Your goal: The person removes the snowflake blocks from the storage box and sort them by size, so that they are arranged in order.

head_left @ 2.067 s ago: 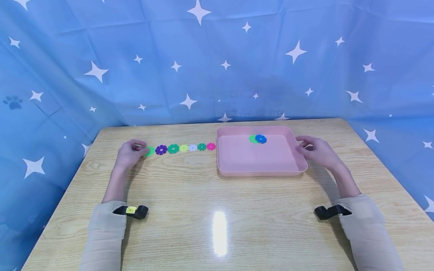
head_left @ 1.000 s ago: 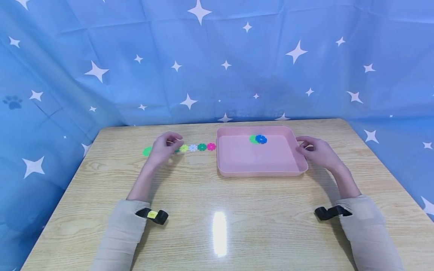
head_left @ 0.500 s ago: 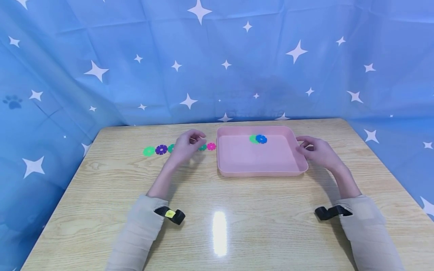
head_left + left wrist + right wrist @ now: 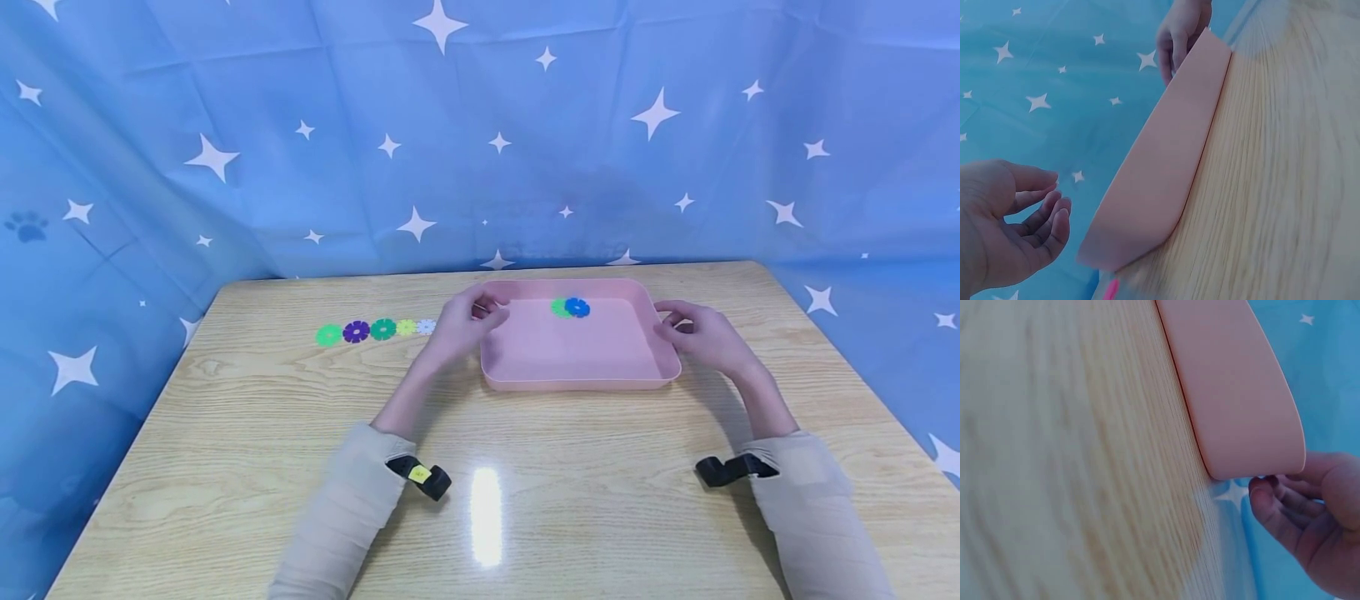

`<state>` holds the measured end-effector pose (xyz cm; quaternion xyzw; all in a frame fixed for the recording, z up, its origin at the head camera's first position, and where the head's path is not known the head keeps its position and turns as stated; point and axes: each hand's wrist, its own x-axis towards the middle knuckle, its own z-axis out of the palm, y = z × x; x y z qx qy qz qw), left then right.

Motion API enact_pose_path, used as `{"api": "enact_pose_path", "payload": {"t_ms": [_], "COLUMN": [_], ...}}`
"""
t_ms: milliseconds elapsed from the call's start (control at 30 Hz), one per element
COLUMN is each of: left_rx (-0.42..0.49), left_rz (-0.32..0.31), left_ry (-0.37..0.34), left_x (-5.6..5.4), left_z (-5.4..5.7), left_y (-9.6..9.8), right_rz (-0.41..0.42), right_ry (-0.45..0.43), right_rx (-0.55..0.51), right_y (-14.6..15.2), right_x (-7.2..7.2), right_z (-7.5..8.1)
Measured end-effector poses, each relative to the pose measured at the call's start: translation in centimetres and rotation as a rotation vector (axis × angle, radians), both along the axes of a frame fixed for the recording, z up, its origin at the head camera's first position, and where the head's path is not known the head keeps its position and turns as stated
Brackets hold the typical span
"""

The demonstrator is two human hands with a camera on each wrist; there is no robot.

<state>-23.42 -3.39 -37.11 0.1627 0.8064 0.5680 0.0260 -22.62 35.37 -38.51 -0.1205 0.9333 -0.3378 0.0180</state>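
Observation:
My left hand [image 4: 465, 321] hovers over the left rim of a pink tray [image 4: 573, 358], fingers loosely curled and holding nothing. Its thumb and fingertips come near each other in the left wrist view. Slotted plastic snowflake discs lie in a row left of the tray: light green [image 4: 329, 336], purple [image 4: 356, 332], dark green [image 4: 383, 329], yellow [image 4: 407, 327] and white [image 4: 426, 327]. My left hand hides the row's right end in the head view; a pink disc [image 4: 1111, 289] peeks out in the left wrist view. My right hand [image 4: 701, 333] grips the tray's right end wall with thumb and fingers.
Inside the tray, near its back wall, a blue disc [image 4: 577, 307] overlaps a light green disc [image 4: 560, 308]. The wooden table [image 4: 600, 483] ends at a blue star-patterned cloth [image 4: 525, 183] behind. A bright reflection shines on the tabletop's front middle.
My left hand has travelled rightward above the row, from the light green disc at its left end to the tray's left rim. The discs, tray and right hand have stayed put.

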Motion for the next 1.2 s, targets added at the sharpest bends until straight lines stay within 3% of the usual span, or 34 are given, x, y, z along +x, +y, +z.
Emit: {"api": "enact_pose_path", "payload": {"t_ms": [233, 467, 767, 1200], "left_rx": [-0.003, 0.007, -0.058, -0.117], "left_rz": [-0.035, -0.074, -0.053, -0.034], "left_ry": [-0.003, 0.025, -0.037, -0.089], "left_x": [0.2, -0.1, -0.8, -2.8], "left_z": [-0.4, -1.5, -2.2, -2.8], "left_y": [2.4, 4.5, 7.0, 9.4], "right_rz": [0.003, 0.004, 0.003, 0.005], "right_ry": [0.008, -0.001, -0.004, -0.010], "right_rx": [-0.011, -0.010, -0.003, -0.021], "right_y": [0.0, 0.0, 0.0, -0.2], "right_x": [0.0, 0.0, 0.0, 0.2], "right_z": [0.0, 0.0, 0.0, 0.3]}}
